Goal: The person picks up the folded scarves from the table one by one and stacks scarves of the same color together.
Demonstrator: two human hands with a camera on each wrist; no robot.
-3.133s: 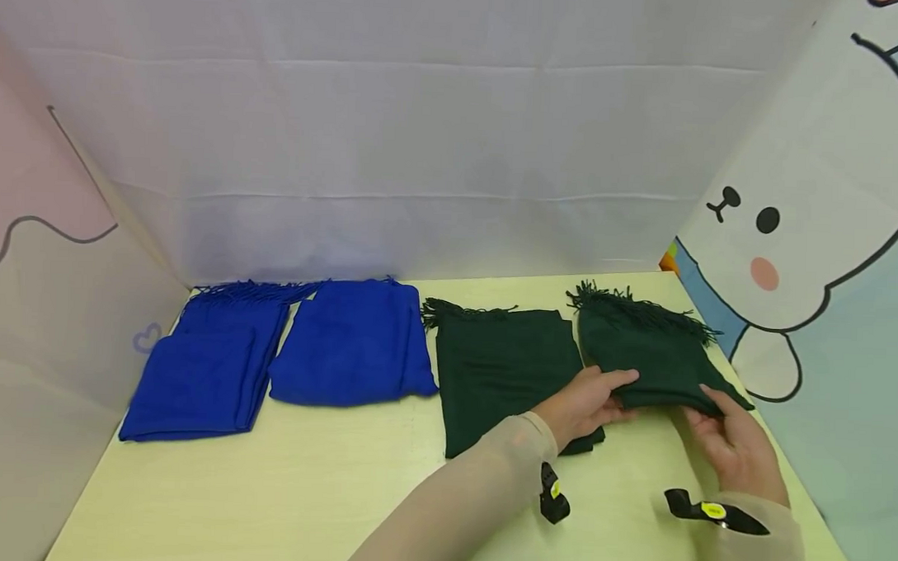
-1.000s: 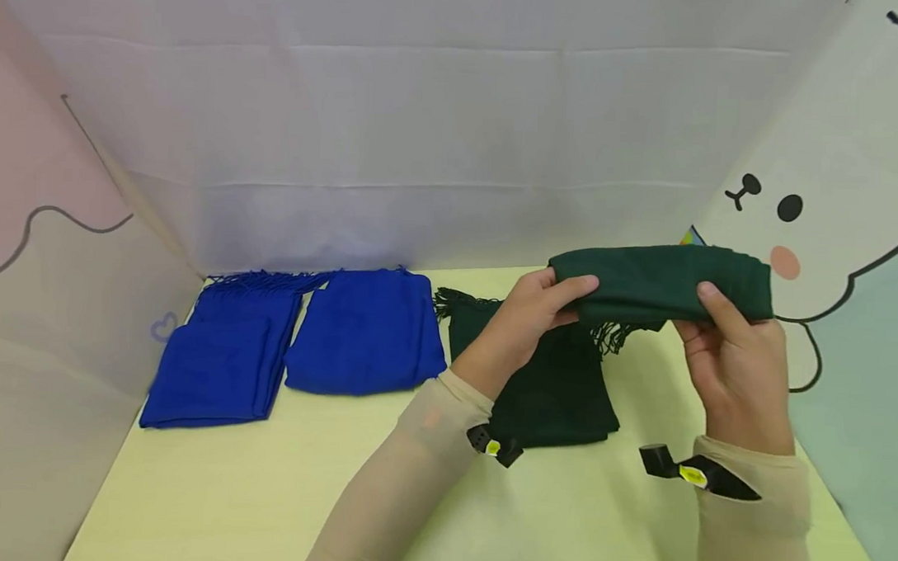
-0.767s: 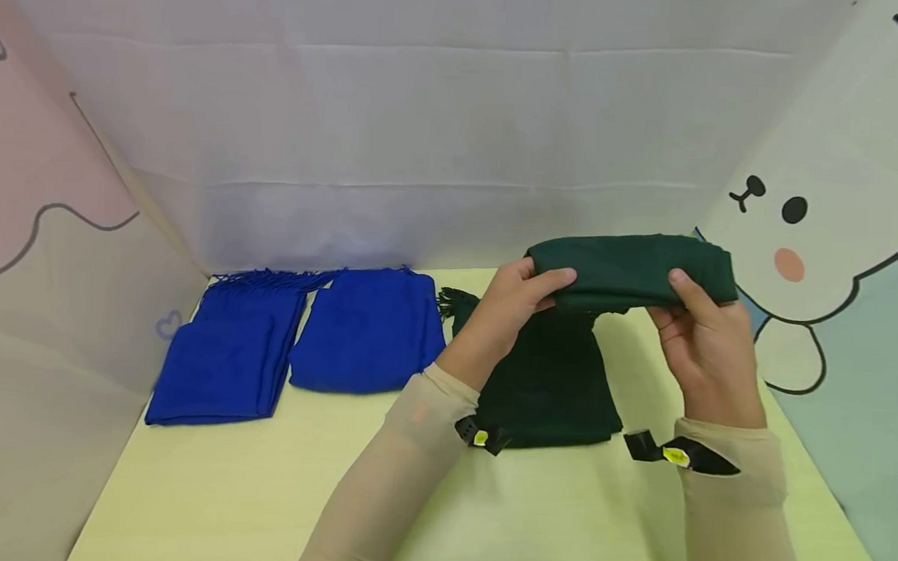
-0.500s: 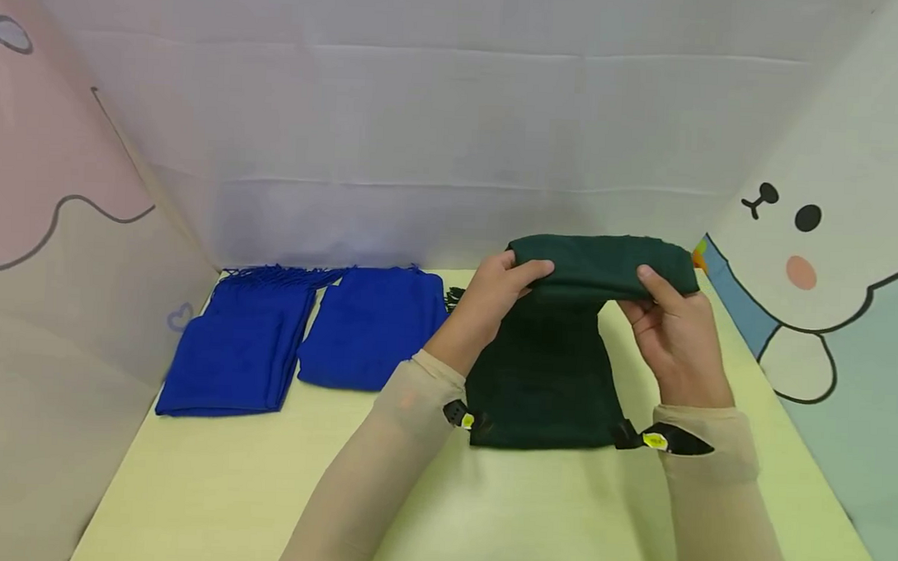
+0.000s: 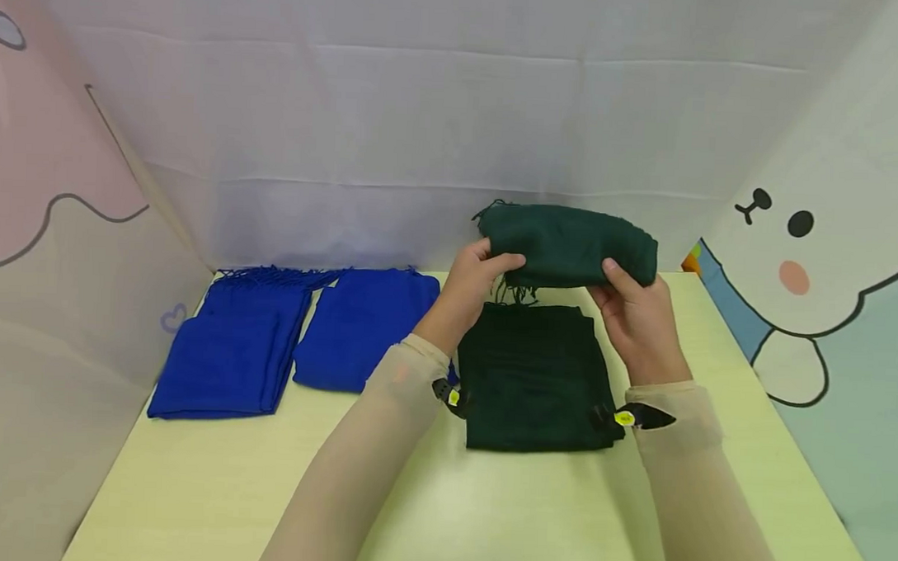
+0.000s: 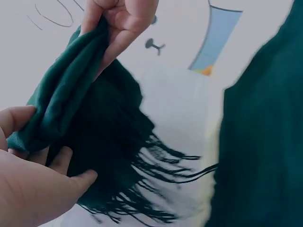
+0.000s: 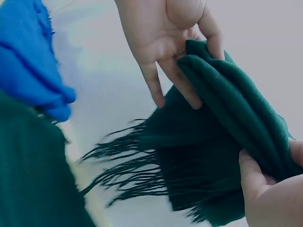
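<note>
I note my left hand (image 5: 469,283) and right hand (image 5: 638,313) each pinching an end of the folded green scarf (image 5: 569,243), keeping it level above the second green scarf (image 5: 535,374) on the worktop (image 5: 263,489).

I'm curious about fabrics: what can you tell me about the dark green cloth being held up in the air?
The folded dark green fringed scarf looks like soft, finely ribbed knit, doubled into a thick bundle with loose tassels hanging from its underside. It is held level above the table, the left hand gripping one end and the right hand the other. It hangs directly over a second folded dark green scarf without touching it.
</note>
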